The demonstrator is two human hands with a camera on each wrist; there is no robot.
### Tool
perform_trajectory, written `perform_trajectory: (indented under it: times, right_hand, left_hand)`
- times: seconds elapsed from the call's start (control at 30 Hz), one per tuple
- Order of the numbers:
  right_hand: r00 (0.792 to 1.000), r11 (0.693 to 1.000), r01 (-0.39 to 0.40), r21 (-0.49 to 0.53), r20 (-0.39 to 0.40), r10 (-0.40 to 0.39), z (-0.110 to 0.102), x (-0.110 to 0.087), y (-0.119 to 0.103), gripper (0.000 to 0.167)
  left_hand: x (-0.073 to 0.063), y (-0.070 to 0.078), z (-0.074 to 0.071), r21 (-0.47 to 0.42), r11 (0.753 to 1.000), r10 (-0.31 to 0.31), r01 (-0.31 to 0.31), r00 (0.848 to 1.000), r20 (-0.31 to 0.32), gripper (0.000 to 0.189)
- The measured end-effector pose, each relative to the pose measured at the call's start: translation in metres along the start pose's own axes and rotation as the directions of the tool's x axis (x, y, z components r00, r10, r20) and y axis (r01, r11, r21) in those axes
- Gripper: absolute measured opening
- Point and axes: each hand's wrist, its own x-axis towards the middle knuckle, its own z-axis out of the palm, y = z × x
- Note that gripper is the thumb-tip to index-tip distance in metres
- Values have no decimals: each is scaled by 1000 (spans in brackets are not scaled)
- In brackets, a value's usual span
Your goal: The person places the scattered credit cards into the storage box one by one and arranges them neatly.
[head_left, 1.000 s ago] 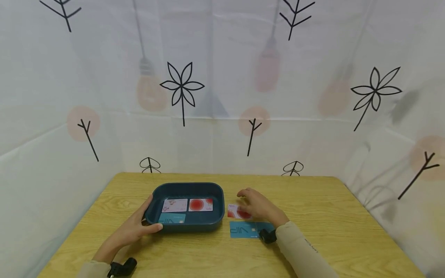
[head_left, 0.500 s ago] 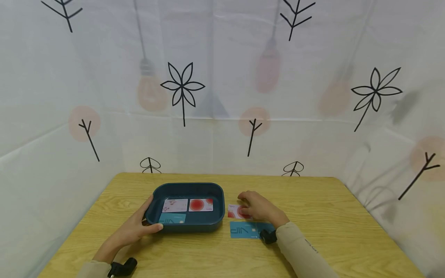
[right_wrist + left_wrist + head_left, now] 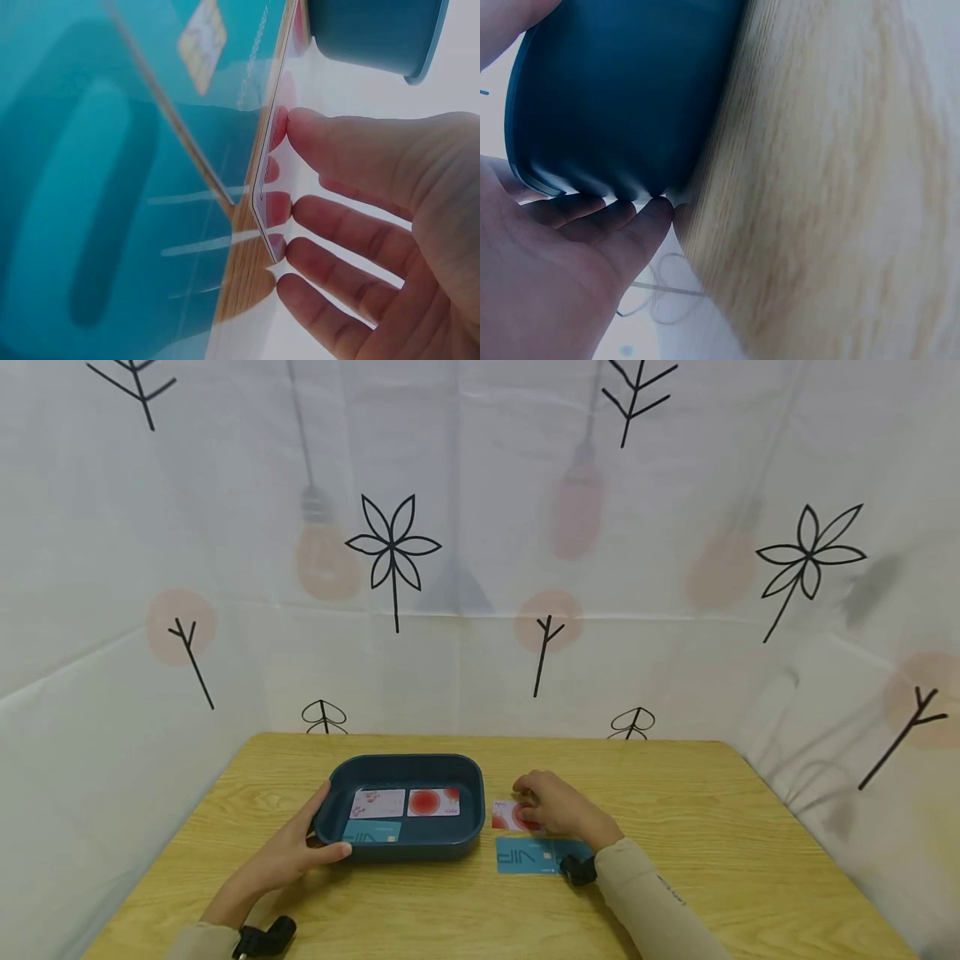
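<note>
With my left hand (image 3: 281, 856) I hold a dark teal tray (image 3: 408, 853) by its left end, thumb at the front edge and fingers along the left wall. Inside lie a pale flowered card (image 3: 377, 803), a white card with a red circle (image 3: 425, 802) and a blue VIP card (image 3: 372, 832). My right hand (image 3: 562, 807) touches another red-circle card (image 3: 508, 816) on the table, right of the tray. In the right wrist view its fingertips (image 3: 300, 214) and thumb rest spread on that card, which lies flat. Nearer me lies a blue VIP card (image 3: 522, 856).
A second blue card (image 3: 567, 847) lies beside the VIP card, partly hidden by the right wrist and its black camera (image 3: 577, 869). The wooden table (image 3: 420, 910) ends at a white patterned curtain (image 3: 480, 677) behind and at both sides.
My right hand has dipped very slightly onto the red-circle card, its index finger lower than a second ago. My left hand, the tray and the cards have stayed in place.
</note>
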Motion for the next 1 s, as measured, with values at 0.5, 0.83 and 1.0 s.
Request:
perform_trajectory:
  times: [0.5, 0.83, 1.0]
  right_hand:
    - [994, 993, -90, 70, 63, 86, -4, -1, -1, 35]
    - [985, 992, -117, 42, 133, 110, -8, -4, -3, 44]
    - [985, 990, -133, 44, 115, 127, -7, -4, -3, 38]
  left_hand:
    - [0, 0, 0, 42, 999, -2, 3, 1000, -13, 104]
    - [1, 0, 0, 38, 999, -6, 6, 1000, -12, 105]
    - [2, -2, 0, 33, 999, -9, 9, 1000, -12, 105]
